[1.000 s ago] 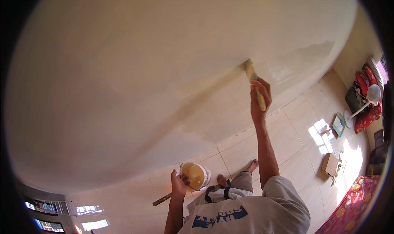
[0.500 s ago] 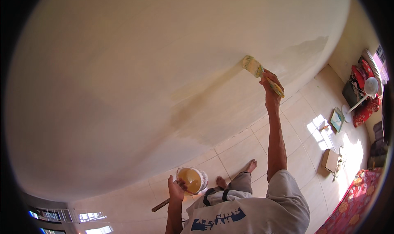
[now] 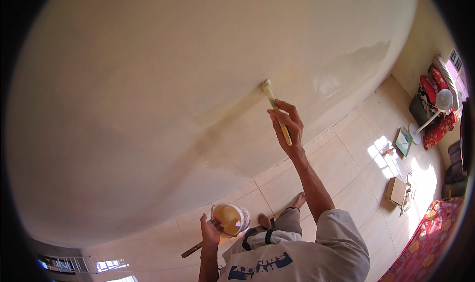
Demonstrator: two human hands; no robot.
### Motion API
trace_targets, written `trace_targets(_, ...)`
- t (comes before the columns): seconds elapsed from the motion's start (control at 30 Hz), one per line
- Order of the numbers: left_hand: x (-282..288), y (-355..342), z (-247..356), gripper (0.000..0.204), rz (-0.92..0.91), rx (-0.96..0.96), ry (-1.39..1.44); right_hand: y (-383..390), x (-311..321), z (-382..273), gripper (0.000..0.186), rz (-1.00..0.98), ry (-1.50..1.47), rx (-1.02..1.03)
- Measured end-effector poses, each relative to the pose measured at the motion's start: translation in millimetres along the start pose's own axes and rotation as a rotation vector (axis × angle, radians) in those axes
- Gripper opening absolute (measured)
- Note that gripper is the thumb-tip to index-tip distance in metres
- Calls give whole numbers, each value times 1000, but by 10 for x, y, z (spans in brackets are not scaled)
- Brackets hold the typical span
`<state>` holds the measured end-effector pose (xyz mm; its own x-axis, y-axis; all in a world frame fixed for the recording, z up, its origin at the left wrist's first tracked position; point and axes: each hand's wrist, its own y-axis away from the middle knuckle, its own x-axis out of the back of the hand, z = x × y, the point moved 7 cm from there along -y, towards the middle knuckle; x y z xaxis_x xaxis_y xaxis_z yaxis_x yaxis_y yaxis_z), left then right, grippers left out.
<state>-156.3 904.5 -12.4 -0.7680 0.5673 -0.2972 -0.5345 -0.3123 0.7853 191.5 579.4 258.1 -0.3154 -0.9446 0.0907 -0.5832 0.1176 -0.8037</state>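
**A:** Your right hand (image 3: pixel 286 126) has its fingers (image 3: pixel 289 112) wrapped around the yellow handle of the paintbrush (image 3: pixel 275 107), with the bristles pressed against the wall (image 3: pixel 148 84) at the upper end of the darker, wet-looking band. What worries you there?

**B:** Drips, mostly. You're holding the brush with the bristles above the handle, so an overloaded brush could let paint run down the handle onto your fingers, and a slippery handle could twist in your grip.

**A:** And your left hand (image 3: pixel 210 231)?

**B:** Its fingers are closed on the rim of the small paint bucket (image 3: pixel 230 218), low by your hip and over the tiled floor (image 3: pixel 356 158). You're looking up at the wall, not at the bucket. If your wrist sags while you stretch, the yellowish paint inside could slop over the edge onto the tiles, or onto your bare feet (image 3: pixel 298 201) just beside it.

**A:** There's a stick-like thing (image 3: pixel 192 250) under the bucket too.

**B:** I can't tell whether you're holding that or whether it lies on the floor. If it lies there, you could step on it when you shift sideways.

**A:** Anything on the wall itself?

**B:** The wet band has uneven edges. Leaving them to dry before blending would likely show as lap marks.
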Motion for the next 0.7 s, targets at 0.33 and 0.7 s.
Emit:
trace_targets(0.33,-118,45,15,60,3,18,-35,-452,869,1361,21,152,-464,-503)
trace_targets(0.7,-179,29,8,59,15,11,-45,-640,1220,1648,22,310,-102,-169)
